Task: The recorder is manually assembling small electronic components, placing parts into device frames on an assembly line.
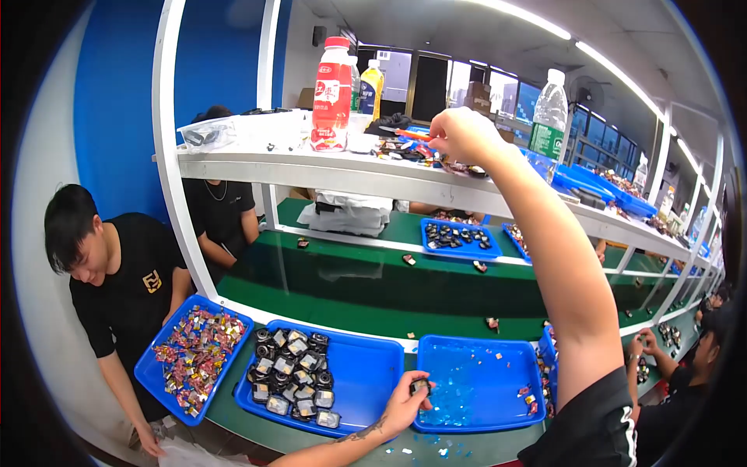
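My left hand (401,406) is closed around a small black device (421,387) with a pale square face, above the gap between two blue trays. Beside it on the left, a blue tray (366,362) holds several similar black devices (296,373). On the right, another blue tray (478,389) contains scattered blue film bits and a few small pink-and-gold parts (531,401). My right hand (467,136) reaches up to the white shelf, its fingers pinching a slim orange tool (412,134) with a thin tip, over a pile of small parts. The tool's exact kind is unclear.
A white shelf (373,168) bears a red bottle (331,93) and a clear bottle (548,117). Under it runs a green conveyor belt (350,300) with scattered parts. A tray of small parts (233,315) stands at left near a seated person (124,280); others work at right.
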The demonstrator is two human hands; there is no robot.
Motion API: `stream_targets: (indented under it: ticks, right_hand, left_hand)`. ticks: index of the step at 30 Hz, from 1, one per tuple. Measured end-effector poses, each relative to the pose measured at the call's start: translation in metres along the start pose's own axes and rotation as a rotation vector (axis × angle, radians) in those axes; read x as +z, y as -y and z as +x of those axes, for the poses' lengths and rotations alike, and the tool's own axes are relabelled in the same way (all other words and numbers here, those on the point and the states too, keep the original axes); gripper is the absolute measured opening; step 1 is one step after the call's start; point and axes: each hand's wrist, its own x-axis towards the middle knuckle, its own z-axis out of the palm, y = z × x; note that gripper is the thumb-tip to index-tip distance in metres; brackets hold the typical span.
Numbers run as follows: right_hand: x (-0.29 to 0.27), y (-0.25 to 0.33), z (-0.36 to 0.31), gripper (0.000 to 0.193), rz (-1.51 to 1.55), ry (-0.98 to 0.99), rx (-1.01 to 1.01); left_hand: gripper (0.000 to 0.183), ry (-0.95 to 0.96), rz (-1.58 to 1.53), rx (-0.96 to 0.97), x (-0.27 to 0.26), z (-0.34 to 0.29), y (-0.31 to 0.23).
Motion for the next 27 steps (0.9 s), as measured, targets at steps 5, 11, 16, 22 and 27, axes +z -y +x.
stream_targets:
  ticks: [5, 11, 16, 22, 27]
  right_hand:
    - [0.006, -0.003, -0.015, 0.022, -0.107, -0.118, -0.046]
    - [-0.006, -0.008, -0.063, 0.016, 0.176, -0.583, -0.289]
    - [0.033, 0.016, -0.252, 0.011, 0.392, -0.16, -0.18]
    - [0.102, -0.065, -0.459, 0.017, 0.07, 0.479, 0.374]
    - [0.122, -0.052, -0.489, 0.02, 0.126, 0.479, 0.356]
  left_hand:
    - [0.029, 0.041, 0.0, -0.045, 0.008, -0.007, -0.005]
    - [0.029, 0.052, -0.105, -0.068, 0.005, 0.007, -0.008]
    - [0.023, -0.061, -0.108, -0.137, -0.007, -0.001, -0.02]
    - [0.013, -0.04, -0.104, -0.162, 0.015, 0.003, -0.023]
    - [0.018, -0.03, -0.105, -0.201, 0.014, -0.004, -0.027]
